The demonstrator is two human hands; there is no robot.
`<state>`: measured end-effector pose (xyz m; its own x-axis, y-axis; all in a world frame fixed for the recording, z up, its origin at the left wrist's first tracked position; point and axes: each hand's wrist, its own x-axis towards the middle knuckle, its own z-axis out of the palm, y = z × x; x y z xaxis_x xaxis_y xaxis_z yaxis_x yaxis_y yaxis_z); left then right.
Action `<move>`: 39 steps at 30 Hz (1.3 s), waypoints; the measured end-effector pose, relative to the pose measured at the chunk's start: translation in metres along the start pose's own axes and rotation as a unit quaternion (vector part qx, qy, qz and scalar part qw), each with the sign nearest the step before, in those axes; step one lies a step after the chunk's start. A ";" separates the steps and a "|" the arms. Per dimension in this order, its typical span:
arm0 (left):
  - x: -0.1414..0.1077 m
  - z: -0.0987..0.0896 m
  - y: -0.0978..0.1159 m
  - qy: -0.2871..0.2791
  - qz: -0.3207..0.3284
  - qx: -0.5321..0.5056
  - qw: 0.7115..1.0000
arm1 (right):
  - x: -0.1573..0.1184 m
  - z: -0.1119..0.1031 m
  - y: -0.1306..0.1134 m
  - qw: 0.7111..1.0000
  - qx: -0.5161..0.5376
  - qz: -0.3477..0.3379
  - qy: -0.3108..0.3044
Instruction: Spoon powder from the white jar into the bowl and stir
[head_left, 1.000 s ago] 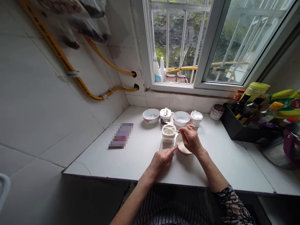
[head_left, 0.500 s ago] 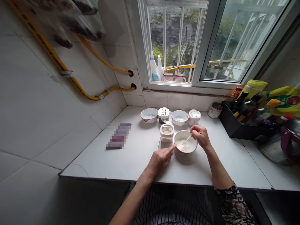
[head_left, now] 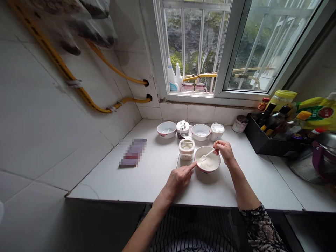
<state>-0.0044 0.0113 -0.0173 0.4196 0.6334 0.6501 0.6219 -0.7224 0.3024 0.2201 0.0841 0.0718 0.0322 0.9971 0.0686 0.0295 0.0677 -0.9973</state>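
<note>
On the far left, two yellow gas hoses (head_left: pixel 115 68) run down a white tiled wall and enter it through holes. On the white tiled counter (head_left: pixel 91 189), a flat purple package (head_left: pixel 132 153) lies blurred and unreadable.

Nearer the middle, the person's left hand (head_left: pixel 180 182) rests palm down with the index finger extended, its tip at the rim of a pink-rimmed white bowl (head_left: pixel 210 163). The other fingers curl loosely and hold nothing. The bowl sits at the centre of the counter, filled with a fine white substance. Just left of it stands a square white container (head_left: pixel 186 149) with no lid on, holding something white.

The right hand (head_left: pixel 224 152) is closed in a pinch around the handle of a small white spoon (head_left: pixel 207 154), whose bowl rests in the white substance.

Behind them stand, in a row, a white bowl with a spoon (head_left: pixel 166 129), a lidded jar (head_left: pixel 182 128), another white bowl (head_left: pixel 201 132) and a white lidded jar (head_left: pixel 217 131). Further right, a black tray (head_left: pixel 270 145) holds sauce bottles (head_left: pixel 275 120), and a metal pot (head_left: pixel 324 148) sits at the edge of view.
</note>
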 end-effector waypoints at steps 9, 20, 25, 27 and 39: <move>0.000 0.001 0.000 0.005 0.004 0.012 1.000 | 0.005 -0.004 0.003 0.999 0.044 0.017 0.015; 0.001 0.000 0.001 0.002 0.007 0.016 1.000 | -0.009 0.039 0.000 0.956 -0.143 -0.256 -0.007; 0.000 0.001 0.000 -0.005 0.003 0.021 1.000 | -0.017 0.041 0.002 0.817 -0.338 -0.464 -0.044; 0.000 0.001 0.000 -0.004 0.003 0.020 1.000 | -0.019 0.039 0.002 0.811 -0.329 -0.482 -0.022; 0.000 0.000 0.001 0.006 0.003 -0.004 1.000 | -0.011 0.025 -0.003 0.998 0.049 -0.021 0.037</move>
<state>-0.0040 0.0110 -0.0166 0.4150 0.6252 0.6610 0.6137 -0.7287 0.3039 0.1945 0.0737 0.0731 0.1074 0.9883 0.1086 -0.0644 0.1159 -0.9912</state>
